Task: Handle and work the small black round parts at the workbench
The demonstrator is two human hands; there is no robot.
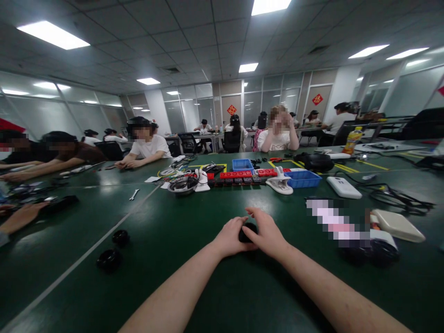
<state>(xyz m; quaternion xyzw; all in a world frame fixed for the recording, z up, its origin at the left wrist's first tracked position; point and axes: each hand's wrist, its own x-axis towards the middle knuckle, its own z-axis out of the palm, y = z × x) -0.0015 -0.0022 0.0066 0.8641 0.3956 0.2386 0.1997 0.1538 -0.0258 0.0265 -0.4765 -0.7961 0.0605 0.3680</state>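
Both hands meet around a small black round piece (248, 232) at the middle of the green table. My left hand (229, 237) curves around its left and near side. My right hand (268, 233) closes in from the right, with the thumb across the piece and the index finger raised above it. Much of the piece is hidden by my fingers, so its exact kind does not show. Two glossy black ring-like pieces, one farther (120, 237) and one nearer (108, 260), lie on the left.
Beyond my hands stand a red power strip (239, 175), a white clamp (279, 181), blue bins (303, 178) and a bowl of cables (182, 184). A wrench (134, 194) lies left. On the right are a white box (343, 187) and more black pieces (383, 251). A co-worker's hand (26, 216) reaches in at left.
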